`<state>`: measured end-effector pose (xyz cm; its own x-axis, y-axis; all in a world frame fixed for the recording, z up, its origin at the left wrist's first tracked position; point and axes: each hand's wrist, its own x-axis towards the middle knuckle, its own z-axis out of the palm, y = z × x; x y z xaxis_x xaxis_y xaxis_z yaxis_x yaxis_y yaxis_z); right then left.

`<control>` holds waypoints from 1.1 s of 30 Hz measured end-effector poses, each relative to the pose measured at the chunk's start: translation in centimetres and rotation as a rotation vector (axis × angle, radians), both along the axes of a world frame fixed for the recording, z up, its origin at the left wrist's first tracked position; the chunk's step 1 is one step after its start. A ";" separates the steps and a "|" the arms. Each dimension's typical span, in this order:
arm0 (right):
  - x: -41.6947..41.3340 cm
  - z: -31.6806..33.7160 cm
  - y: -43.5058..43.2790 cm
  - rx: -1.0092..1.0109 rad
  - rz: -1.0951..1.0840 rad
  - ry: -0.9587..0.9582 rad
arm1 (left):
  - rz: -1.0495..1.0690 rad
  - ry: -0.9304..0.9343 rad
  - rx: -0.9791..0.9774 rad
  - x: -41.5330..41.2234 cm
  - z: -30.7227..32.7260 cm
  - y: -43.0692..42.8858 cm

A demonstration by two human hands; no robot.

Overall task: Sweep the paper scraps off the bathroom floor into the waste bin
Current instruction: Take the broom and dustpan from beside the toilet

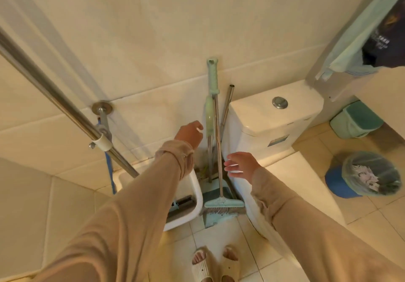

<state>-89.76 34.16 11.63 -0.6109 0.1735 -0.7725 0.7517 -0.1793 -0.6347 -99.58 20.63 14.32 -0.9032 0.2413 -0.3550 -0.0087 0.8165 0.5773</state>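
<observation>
We see the broom (pixel 215 141) standing upright against the far wall with its dustpan (pixel 217 216), wedged between a white mop bucket (pixel 195 196) on the left and the toilet (pixel 269 124) on the right. Our left hand (pixel 189 134) is loosely curled and empty just left of the green handle, while our right hand (pixel 240 164) is spread wide, empty, just right of the pole. The blue waste bin (pixel 363 174), lined and holding paper, sits far right on the floor.

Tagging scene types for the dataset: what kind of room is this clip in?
A small home bathroom, most likely. A white toilet cistern with a flush button stands against tiled walls, a lined blue waste bin holding paper sits on the tiled floor, and a green broom with its dustpan leans in the corner beside the cistern.
</observation>
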 end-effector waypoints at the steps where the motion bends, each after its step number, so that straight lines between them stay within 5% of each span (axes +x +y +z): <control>1: -0.9 0.2 0.1 -0.033 -0.029 0.026 | -0.067 0.057 -0.058 -0.7 0.2 0.5; 8: -7.1 0.5 0.6 -0.295 -0.284 0.139 | -0.834 0.789 -0.574 -4.1 -0.7 1.5; 13: -11.0 1.1 0.1 -0.229 -0.385 0.172 | -0.992 0.847 -0.780 -5.5 -1.6 1.7; 25: -15.1 -0.4 0.6 -0.369 -0.223 0.106 | -1.090 0.981 -0.719 -5.2 -1.6 2.0; 33: -9.1 0.2 0.9 -0.422 -0.527 -0.074 | -1.104 0.895 -0.870 -3.5 -1.3 3.1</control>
